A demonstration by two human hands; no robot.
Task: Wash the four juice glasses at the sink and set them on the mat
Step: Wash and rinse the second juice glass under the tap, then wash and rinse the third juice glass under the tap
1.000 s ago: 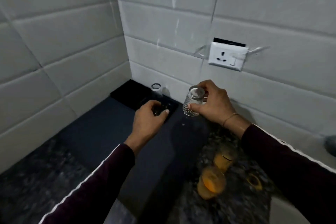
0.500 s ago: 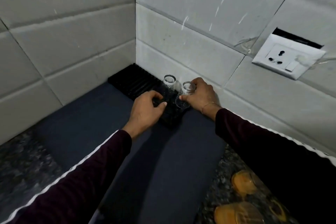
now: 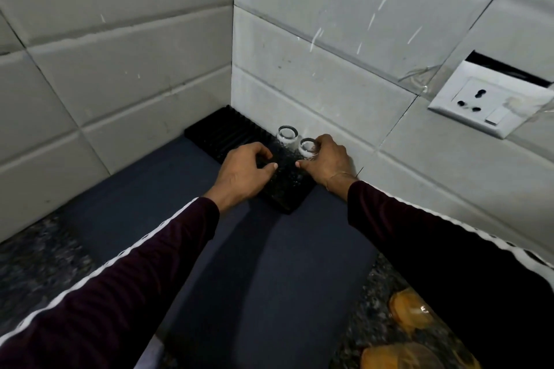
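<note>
A black ribbed mat (image 3: 223, 136) lies in the wall corner on the counter. One clear glass (image 3: 286, 136) stands on it by the wall. Right beside it stands a second clear glass (image 3: 308, 148), and my right hand (image 3: 328, 163) grips it with the fingers curled round its right side. My left hand (image 3: 245, 172) rests on the mat's front part with its fingers curled down onto it. Two glasses with orange juice residue (image 3: 410, 311) (image 3: 398, 356) sit on the granite at the lower right, partly cut off by my right sleeve.
A dark blue sheet (image 3: 239, 263) covers the counter in front of the mat. Speckled granite (image 3: 39, 255) shows at the lower left and lower right. A white wall socket (image 3: 485, 102) sits on the tiled wall at the right.
My right hand carried the clear glass from mid-air down onto the mat beside the first glass. My left hand stayed on the mat. The camera moved closer to the corner.
</note>
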